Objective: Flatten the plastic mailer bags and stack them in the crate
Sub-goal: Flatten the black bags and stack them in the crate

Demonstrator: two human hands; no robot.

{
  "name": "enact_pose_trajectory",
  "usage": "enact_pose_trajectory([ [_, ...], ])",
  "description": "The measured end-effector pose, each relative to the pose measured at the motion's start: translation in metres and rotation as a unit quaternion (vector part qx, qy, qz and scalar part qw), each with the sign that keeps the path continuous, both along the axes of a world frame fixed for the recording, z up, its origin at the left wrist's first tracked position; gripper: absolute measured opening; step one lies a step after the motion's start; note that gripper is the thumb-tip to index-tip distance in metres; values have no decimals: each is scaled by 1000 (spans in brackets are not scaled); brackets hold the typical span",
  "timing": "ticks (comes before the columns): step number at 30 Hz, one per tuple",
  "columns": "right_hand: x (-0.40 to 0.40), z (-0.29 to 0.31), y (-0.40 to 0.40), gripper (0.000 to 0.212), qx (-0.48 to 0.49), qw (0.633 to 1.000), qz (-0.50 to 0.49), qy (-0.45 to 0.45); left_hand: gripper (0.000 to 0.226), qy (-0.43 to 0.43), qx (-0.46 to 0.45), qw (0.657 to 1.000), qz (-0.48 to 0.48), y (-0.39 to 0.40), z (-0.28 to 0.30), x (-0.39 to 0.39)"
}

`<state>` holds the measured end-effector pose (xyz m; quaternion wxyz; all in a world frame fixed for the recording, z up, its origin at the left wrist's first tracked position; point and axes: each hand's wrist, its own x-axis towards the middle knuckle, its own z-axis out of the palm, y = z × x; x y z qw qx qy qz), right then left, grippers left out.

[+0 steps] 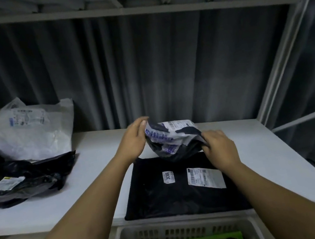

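Note:
A crumpled grey mailer bag (168,138) with blue print and a white label is held above the table. My left hand (134,137) touches its left side with fingers nearly straight. My right hand (218,146) pinches its lower right edge. Under it lies a flat black mailer bag (164,196) with two white labels, on the white table (92,183). A white slatted crate (142,237) stands below the table's front edge, holding dark flattened bags and something green.
A pile of unflattened mailer bags sits at the table's left: a large pale grey bag (30,131) on top of crumpled black bags (23,179). A dark curtain (144,69) hangs behind the table, inside a grey metal frame (281,70).

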<state>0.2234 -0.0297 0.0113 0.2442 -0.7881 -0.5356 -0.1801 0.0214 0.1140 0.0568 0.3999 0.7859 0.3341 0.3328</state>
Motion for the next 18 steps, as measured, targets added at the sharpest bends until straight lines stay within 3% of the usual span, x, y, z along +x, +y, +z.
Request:
enact_pose_trajectory([
  [3, 4, -15, -10, 37, 0, 997, 17, -77, 52, -9, -197, 980, -21, -10, -4, 3],
  [6, 5, -26, -15, 38, -23, 995, 51, -84, 52, -20, -287, 958, -3, -11, -22, 2],
  [10, 11, -50, -21, 18, -134, 982, 115, 60, 59, -41, -247, 967, 57, -8, -58, 0],
  [13, 16, -60, -25, 19, -47, 974, 43, 219, 57, -66, -246, 964, 73, -11, -74, -3],
  [15, 17, -61, -18, 27, -36, 955, -15, 294, 61, -75, -254, 962, 71, -12, -81, -2],
  [18, 11, -55, -4, 58, -68, 901, -19, 429, 66, -64, -265, 961, 54, -12, -84, 2],
])
